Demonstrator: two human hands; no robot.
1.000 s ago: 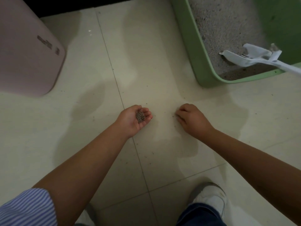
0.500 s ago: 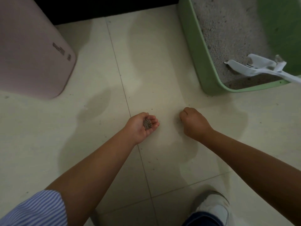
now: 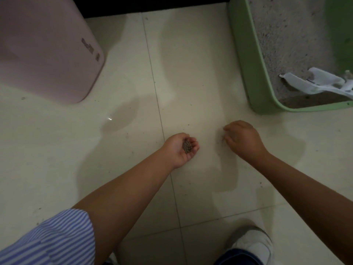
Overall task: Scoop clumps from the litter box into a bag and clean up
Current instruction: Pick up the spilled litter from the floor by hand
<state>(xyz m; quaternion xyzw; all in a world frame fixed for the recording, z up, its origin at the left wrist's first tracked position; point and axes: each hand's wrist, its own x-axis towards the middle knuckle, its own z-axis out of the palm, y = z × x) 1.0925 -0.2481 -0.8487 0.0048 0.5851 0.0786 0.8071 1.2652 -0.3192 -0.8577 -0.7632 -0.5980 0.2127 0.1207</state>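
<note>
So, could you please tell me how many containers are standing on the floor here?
2: a pink bin at upper left, and a green litter box at upper right, cropped by the frame. Others may lie out of view.

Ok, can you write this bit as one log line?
left hand: cupping litter grains | right hand: picking at floor | scoop: in litter box

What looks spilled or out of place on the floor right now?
Grey litter grains lie scattered over the cream floor tiles beside the green litter box. The left hand cups a small pile of collected grains.
</note>
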